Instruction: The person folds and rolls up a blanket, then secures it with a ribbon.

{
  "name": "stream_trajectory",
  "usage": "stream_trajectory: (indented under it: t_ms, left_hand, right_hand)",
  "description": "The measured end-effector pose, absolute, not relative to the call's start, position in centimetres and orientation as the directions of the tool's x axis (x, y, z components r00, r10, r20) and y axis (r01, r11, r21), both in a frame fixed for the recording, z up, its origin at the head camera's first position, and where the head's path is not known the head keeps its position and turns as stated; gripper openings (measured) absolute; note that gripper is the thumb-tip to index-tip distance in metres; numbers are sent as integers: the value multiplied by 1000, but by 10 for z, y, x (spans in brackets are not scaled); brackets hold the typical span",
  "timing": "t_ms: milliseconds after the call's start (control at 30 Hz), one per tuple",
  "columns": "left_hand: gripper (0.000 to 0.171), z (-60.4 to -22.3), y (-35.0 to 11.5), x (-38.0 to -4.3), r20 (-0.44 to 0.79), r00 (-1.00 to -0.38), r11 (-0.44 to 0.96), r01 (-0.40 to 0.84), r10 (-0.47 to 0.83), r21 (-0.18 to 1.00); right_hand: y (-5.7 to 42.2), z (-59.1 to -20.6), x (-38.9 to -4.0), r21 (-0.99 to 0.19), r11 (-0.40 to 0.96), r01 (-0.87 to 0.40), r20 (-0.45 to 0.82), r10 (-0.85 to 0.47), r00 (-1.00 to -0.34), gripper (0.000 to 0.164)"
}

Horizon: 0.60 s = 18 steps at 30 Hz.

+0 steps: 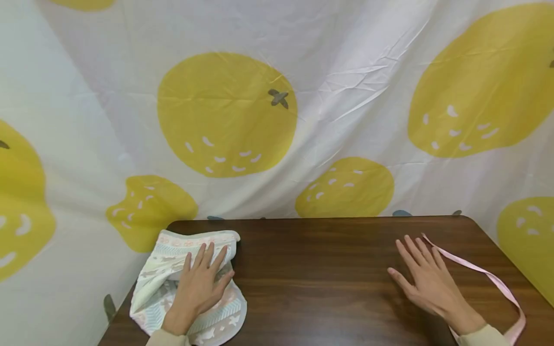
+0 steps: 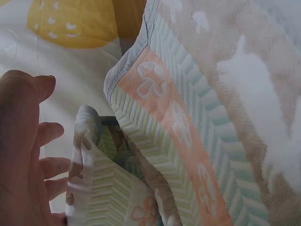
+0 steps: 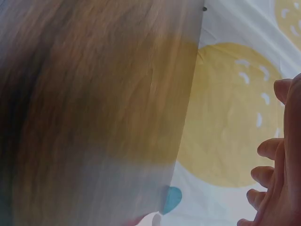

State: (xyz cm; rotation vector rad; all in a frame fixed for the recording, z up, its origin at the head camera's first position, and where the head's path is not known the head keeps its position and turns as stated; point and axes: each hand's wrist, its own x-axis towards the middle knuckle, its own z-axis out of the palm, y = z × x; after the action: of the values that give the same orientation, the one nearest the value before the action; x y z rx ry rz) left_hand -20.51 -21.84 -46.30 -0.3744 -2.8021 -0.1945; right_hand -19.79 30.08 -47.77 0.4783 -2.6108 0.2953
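Fruit-print curtain (image 1: 346, 115) behind tbl (image 1: 311, 274) w/ ribbon (image 1: 498, 284)

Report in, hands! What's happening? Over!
Left hand spread over cloth, touch unclear. Right hand holding nothing, near ribbon. Cloth rumpled. Nothing seen blocking either hand.

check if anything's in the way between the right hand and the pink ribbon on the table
Nothing visible stands between them: in the head view, only tabletop shows between the right hand and the pink ribbon curving along its right side. The sleeve hides part of the near end.
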Motion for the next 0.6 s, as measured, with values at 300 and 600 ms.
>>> stream_trajectory:
  t_ms: [300, 600]
  left_hand:
    - [60, -464, -221, -200, 342, -910, 957, 278, 235, 80]
    - [61, -461, -224, -196, 348, -909, 958, 274, 231, 81]
  right_hand:
    - [277, -479, -202, -115, 902, -416, 466, -321, -825, 74]
    - [239, -473, -206, -239, 847, -476, 404, -359, -841, 72]
